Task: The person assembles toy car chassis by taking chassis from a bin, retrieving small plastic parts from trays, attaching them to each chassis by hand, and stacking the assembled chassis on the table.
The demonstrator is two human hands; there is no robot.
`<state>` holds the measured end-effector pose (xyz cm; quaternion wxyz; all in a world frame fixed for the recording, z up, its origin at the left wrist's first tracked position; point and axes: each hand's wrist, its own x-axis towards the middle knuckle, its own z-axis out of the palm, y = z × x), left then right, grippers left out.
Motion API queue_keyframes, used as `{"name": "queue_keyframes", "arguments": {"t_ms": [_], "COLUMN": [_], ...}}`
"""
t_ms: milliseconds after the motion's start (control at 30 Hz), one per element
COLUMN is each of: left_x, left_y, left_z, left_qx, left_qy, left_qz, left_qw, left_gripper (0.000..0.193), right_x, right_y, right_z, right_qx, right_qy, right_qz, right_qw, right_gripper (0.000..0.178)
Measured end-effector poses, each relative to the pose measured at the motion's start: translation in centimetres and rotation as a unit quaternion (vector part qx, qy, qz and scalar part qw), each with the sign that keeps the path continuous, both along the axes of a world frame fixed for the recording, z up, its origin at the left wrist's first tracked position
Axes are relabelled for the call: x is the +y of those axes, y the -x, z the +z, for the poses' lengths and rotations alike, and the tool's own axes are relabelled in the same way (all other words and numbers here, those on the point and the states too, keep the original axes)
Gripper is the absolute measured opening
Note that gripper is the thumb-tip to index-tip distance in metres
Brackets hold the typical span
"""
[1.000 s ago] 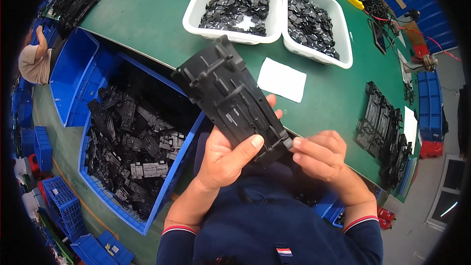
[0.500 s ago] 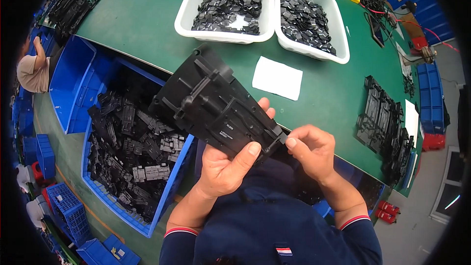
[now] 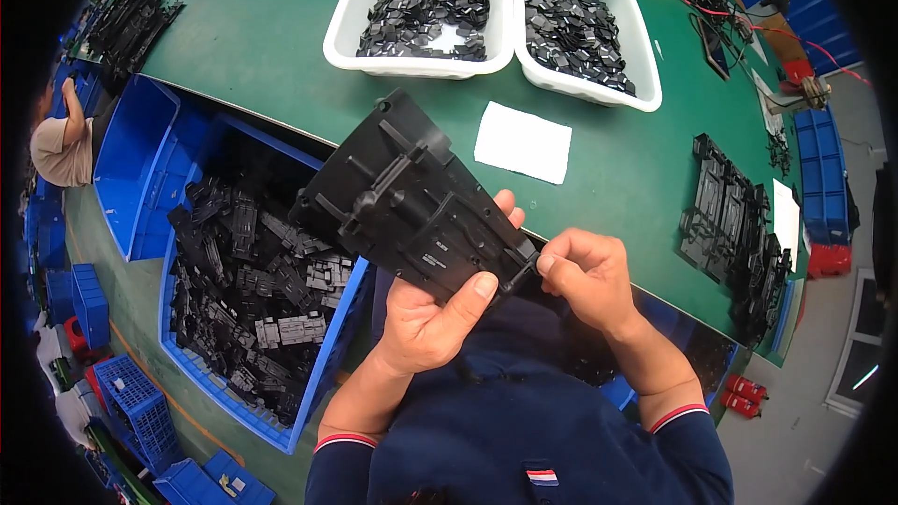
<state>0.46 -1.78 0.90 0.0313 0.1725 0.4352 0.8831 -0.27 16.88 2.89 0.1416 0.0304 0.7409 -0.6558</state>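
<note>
A large black moulded plastic housing (image 3: 421, 206) slants across the middle, its wide end up and left over the blue crate, its narrow end toward my right hand. My left hand (image 3: 435, 318) is closed round its lower edge, thumb on the ribbed face and fingertips showing beyond the far side. At the narrow end, my right hand (image 3: 589, 281) is closed in a pinch, thumb against the curled forefinger, close by a small greyish tab. What lies between those fingertips is too hidden to name. Ahead stand two white tubs (image 3: 339, 47) of small black plastic pieces (image 3: 426, 9).
A white sheet (image 3: 524, 142) lies on the green table (image 3: 271, 37) before the tubs. Black plastic parts (image 3: 734, 224) are lined up at the right edge. Below left, a blue crate (image 3: 323, 383) holds many black mouldings. Another person (image 3: 64, 145) is at the far left.
My right hand has shifted slightly left and up, its fingers curling tighter at the housing's narrow end. The housing stays in my left hand, nearly still.
</note>
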Motion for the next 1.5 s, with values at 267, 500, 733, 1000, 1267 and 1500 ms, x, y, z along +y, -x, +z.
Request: {"name": "queue_keyframes", "arguments": {"t_ms": [267, 500, 733, 1000, 1267, 1500], "left_x": [-0.1, -0.1, -0.1, 0.1, 0.2, -0.1], "left_y": [0.0, 0.1, 0.1, 0.0, 0.0, -0.1], "left_z": [-0.1, -0.1, -0.3, -0.4, -0.5, -1.2], "left_qx": [0.016, 0.004, 0.011, 0.034, 0.041, 0.049], "left_qy": [0.017, 0.015, 0.024, 0.031, 0.039, 0.046], "left_qz": [-0.009, 0.009, 0.009, 0.008, -0.003, -0.010], "left_qw": [1.000, 1.000, 1.000, 0.999, 0.998, 0.998], "left_gripper": [0.049, 0.048, 0.047, 0.049, 0.050, 0.049], "right_x": [0.1, 0.1, 0.0, 0.0, -0.2, -0.2], "right_y": [0.0, -0.2, 0.0, 0.2, 0.3, 0.0], "right_z": [0.0, -0.1, -0.2, -0.4, -0.2, -0.8], "right_qx": [-0.033, -0.020, -0.016, -0.024, -0.061, -0.063], "right_qy": [0.035, 0.060, 0.034, 0.009, 0.011, 0.035], "right_qz": [-0.011, -0.018, -0.008, -0.009, -0.011, 0.004], "right_qw": [0.999, 0.998, 0.999, 1.000, 0.998, 0.997], "right_gripper": [0.011, 0.011, 0.012, 0.012, 0.013, 0.012]}}
